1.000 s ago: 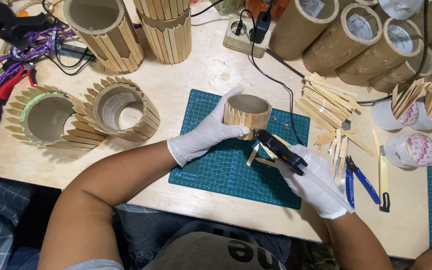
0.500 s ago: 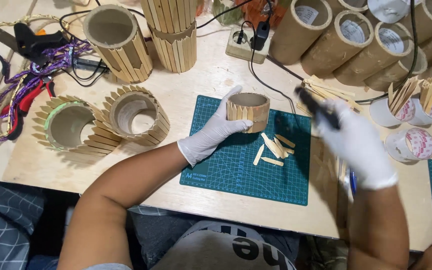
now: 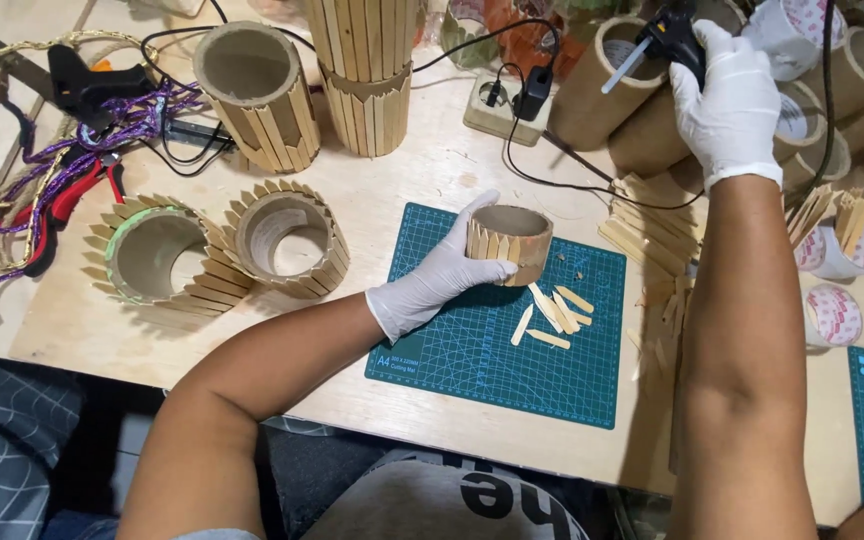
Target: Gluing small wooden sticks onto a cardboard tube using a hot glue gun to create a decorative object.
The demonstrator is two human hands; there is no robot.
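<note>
We note the left hand (image 3: 432, 285) wrapped around the near side of a short cardboard ring (image 3: 510, 243), thumb up by its rim, fingers closed on the wall clad in wooden slats. The ring stands upright on the green cutting mat (image 3: 472, 360), its open end facing up, so its axis runs vertical. Our right hand (image 3: 727, 95) is raised well apart from it, up and to the right, clamped on a black glue gun (image 3: 667, 35) whose nozzle points left. The ring lies down and to the left of that hand; the left hand is far the nearer. Loose wooden sticks (image 3: 552, 315) lie on the mat just right of the ring, between the two arms, on the worktop (image 3: 452, 165).
</note>
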